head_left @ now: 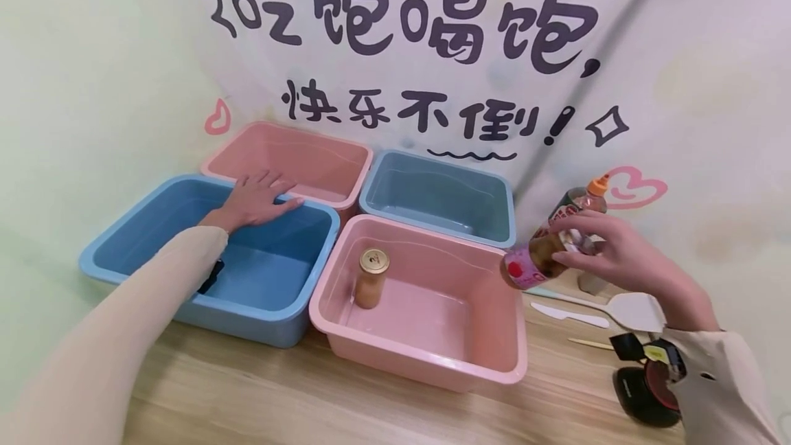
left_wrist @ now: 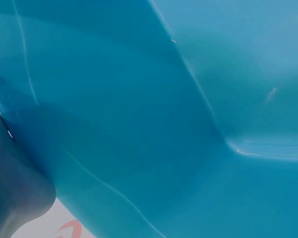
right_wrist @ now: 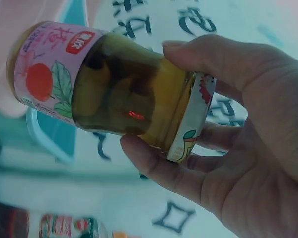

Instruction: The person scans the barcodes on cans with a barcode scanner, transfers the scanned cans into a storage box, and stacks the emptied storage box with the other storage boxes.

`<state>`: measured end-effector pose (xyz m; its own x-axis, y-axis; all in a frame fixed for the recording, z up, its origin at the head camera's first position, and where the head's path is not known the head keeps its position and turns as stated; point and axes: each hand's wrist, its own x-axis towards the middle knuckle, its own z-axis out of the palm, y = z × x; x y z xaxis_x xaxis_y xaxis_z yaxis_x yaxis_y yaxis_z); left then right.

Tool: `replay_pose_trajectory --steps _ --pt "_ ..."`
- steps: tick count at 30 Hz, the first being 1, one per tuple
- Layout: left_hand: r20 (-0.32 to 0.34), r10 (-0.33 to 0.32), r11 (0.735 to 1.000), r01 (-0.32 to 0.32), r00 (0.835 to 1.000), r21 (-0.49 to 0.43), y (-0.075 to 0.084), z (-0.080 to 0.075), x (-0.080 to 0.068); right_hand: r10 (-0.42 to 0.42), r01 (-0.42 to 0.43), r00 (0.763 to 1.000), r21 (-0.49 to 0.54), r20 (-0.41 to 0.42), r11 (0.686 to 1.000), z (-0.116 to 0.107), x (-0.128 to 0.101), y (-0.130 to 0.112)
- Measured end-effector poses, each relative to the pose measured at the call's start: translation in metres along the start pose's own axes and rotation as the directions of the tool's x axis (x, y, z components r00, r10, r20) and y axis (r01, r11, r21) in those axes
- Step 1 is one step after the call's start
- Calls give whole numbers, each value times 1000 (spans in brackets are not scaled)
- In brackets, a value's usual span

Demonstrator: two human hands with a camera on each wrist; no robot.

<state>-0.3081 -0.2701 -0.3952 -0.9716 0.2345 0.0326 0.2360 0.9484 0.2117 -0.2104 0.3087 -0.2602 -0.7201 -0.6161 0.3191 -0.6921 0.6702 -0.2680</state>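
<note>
My right hand (head_left: 630, 259) grips a glass jar (head_left: 542, 257) of fruit in amber liquid by its lid end. The jar lies tilted, its pink label toward the left, beside the right rim of the front pink bin (head_left: 420, 356). In the right wrist view, thumb and fingers pinch the jar (right_wrist: 124, 89) just below its patterned lid (right_wrist: 191, 119). My left hand (head_left: 259, 199) rests at the back rim of the blue bin (head_left: 259, 307) with fingers spread, holding nothing. A gold can (head_left: 371, 280) stands inside the front pink bin at its left side.
Behind stand another pink bin (head_left: 290, 156) and a blue-green bin (head_left: 435, 191). To the right are an orange-capped bottle (head_left: 596, 194), a white spatula (head_left: 636, 311), a white knife (head_left: 568, 314) and a black round object (head_left: 645, 397). A printed cloth (head_left: 395, 53) hangs behind.
</note>
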Motion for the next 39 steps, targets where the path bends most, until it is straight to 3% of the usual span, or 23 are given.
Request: replay_pose_trajectory --steps 4,12,15,20,29,35,39 --pt "-10 -6 1000 6 1000 9 0 3 -1 17 -16 998 8 -64 1000 -8 -24 13" --pt "-34 -6 1000 6 999 -4 -3 6 2 205 -209 974 -28 -99 978 -14 -78 35" --pt "-39 -4 1000 4 999 -6 -4 7 2 305 -310 948 -50 -88 950 -11 -99 42" --pt "-53 11 1000 -11 999 0 -4 8 3 458 -465 885 -107 -85 879 -2 -138 54" --pt "-63 16 1000 -16 998 2 -3 7 4 629 -623 777 -145 2 769 7 -177 67" --pt "-59 11 1000 -11 998 6 -4 6 5 659 -647 751 -166 29 744 12 -191 68" --pt "-46 7 1000 -7 999 0 -5 6 4 649 -637 760 -166 22 752 13 -195 68"
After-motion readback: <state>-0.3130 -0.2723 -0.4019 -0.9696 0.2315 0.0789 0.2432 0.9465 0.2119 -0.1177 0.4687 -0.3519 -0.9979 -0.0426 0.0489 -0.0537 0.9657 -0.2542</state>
